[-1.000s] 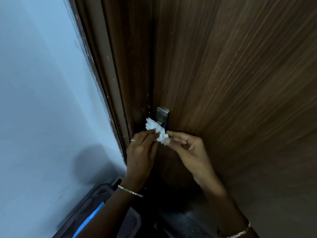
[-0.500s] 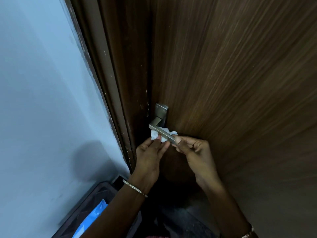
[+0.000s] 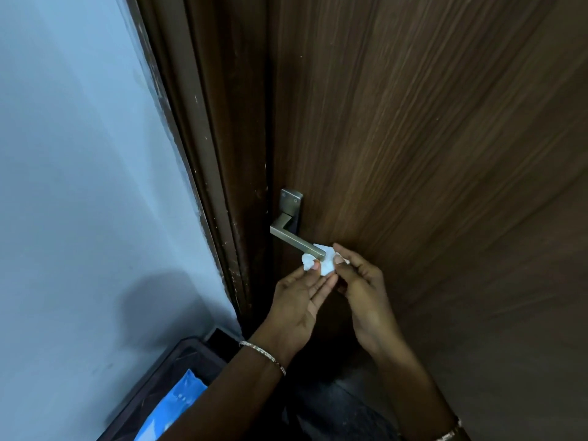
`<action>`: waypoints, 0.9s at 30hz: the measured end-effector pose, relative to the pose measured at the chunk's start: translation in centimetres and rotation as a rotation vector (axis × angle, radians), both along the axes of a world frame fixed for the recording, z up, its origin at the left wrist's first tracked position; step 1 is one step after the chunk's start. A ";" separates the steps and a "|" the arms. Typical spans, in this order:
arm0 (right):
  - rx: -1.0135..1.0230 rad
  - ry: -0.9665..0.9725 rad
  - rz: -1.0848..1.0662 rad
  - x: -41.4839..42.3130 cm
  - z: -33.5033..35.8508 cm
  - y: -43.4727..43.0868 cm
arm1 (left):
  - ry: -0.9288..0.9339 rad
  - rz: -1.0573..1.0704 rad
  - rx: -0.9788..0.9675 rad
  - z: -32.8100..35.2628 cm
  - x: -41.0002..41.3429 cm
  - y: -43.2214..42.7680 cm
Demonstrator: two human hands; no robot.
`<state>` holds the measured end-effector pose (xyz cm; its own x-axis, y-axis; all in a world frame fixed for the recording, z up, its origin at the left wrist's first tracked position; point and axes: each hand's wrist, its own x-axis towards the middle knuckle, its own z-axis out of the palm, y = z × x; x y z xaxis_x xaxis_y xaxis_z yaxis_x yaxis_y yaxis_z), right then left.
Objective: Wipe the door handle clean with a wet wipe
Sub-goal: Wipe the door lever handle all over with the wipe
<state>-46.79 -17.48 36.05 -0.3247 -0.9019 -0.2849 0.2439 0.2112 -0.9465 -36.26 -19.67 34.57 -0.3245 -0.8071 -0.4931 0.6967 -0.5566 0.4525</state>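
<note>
A brushed-metal lever door handle (image 3: 288, 233) on a square plate sticks out from the dark wooden door (image 3: 429, 138). A crumpled white wet wipe (image 3: 325, 266) is bunched at the free end of the lever. My left hand (image 3: 297, 308) reaches up from below, its fingertips pinching the left part of the wipe. My right hand (image 3: 362, 292) pinches the wipe's right part between thumb and forefinger, right at the lever's tip. The wipe's middle is partly hidden behind my fingers.
A pale blue wall (image 3: 79, 186) fills the left side, meeting the brown door frame (image 3: 206, 154). Below, a dark crate (image 3: 165, 377) holds a blue packet (image 3: 173, 405). The floor under my arms is dark.
The wipe slid from the handle's base near the plate out along the lever to its free end. Both hands followed it to the right, and the lever is now uncovered.
</note>
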 end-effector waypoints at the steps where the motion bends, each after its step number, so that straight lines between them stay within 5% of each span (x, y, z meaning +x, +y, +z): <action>1: -0.012 -0.043 0.012 0.3 0.3 0.1 | 0.028 -0.004 0.042 0.2 0.0 0.1; 4: -0.102 -0.020 -0.071 1.3 0.6 0.2 | 0.089 -0.032 0.118 0.6 -0.2 0.2; 10: -0.115 0.554 -0.187 4.0 0.8 1.1 | 0.062 -0.113 0.114 0.7 1.2 0.3; 16: -0.093 0.781 -0.138 6.1 1.6 1.9 | 0.120 -0.230 0.087 0.8 3.0 0.7; 23: -0.091 0.763 -0.156 7.4 1.8 3.0 | 0.062 -0.217 0.097 1.1 4.2 1.4; 27: -0.150 0.537 -0.176 7.3 1.7 4.7 | -0.034 -0.103 0.078 1.2 5.4 2.4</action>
<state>-39.48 -12.76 37.75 -0.5367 -0.8392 0.0873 -0.2587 0.0652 -0.9637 -30.84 -17.27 35.81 -0.3856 -0.7294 -0.5650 0.6191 -0.6586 0.4277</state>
